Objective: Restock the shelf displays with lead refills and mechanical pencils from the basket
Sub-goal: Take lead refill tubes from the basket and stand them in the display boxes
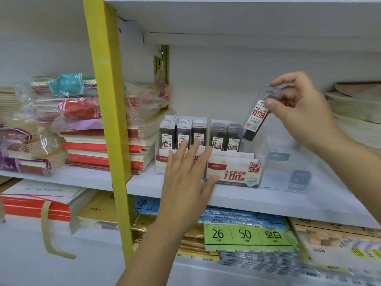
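Two display boxes stand on the white shelf (257,201). The left display box (161,164) holds three rows of 0.5 lead refill packs (182,131). The right display box (237,172), marked HB 0.7, holds two rows of 0.7 packs (225,135), with its right slot bare. My right hand (303,114) pinches the top of a tilted 0.7 lead refill pack (256,116), whose lower end sits over that slot. My left hand (186,176) is flat and spread, fingers apart, against the fronts of the two boxes. The basket is out of view.
A yellow upright post (107,112) divides the shelving. Wrapped notebook stacks (82,137) lie left of the boxes. A clear plastic holder (288,162) sits to the right, beside paper stacks (354,112). Paper pads and a green label (247,236) fill the shelf below.
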`<state>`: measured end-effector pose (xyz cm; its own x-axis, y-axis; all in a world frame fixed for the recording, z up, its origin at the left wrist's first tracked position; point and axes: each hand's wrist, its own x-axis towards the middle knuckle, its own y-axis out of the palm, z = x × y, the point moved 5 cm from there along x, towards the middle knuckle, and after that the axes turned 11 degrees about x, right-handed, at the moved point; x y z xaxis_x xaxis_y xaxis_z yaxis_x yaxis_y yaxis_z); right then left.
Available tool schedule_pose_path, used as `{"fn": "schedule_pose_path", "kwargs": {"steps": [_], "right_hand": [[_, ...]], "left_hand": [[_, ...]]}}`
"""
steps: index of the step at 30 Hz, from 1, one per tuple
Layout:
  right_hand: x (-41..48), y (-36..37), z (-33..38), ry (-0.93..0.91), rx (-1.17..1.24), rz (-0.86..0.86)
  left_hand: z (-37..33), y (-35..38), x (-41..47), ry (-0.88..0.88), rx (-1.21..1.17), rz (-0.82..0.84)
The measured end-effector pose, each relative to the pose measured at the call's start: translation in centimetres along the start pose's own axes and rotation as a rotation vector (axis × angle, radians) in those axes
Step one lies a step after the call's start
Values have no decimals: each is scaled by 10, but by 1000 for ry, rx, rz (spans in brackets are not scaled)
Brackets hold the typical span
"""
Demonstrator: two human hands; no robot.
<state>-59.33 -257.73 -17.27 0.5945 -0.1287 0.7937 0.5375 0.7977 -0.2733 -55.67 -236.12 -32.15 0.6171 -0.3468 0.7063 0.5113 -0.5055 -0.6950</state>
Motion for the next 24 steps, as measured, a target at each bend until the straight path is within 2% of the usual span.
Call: {"fn": "schedule_pose_path", "kwargs": {"steps": [7,13,18,21,24], "right_hand": [[9,15,-31,70,-185,122],[7,22,-52,178,-126,165],[15,24,-57,193,-375,208],[16,26,-52,129,-539,235],[21,26,-42,125,-618,269]], "left_hand": [[2,4,-1,-6,15,-14],[5,5,-2,5,1,-23],[6,5,-1,5,1,-19],[5,3,-2,9,3,-8],[4,0,-4,17,-1,-7]]}}
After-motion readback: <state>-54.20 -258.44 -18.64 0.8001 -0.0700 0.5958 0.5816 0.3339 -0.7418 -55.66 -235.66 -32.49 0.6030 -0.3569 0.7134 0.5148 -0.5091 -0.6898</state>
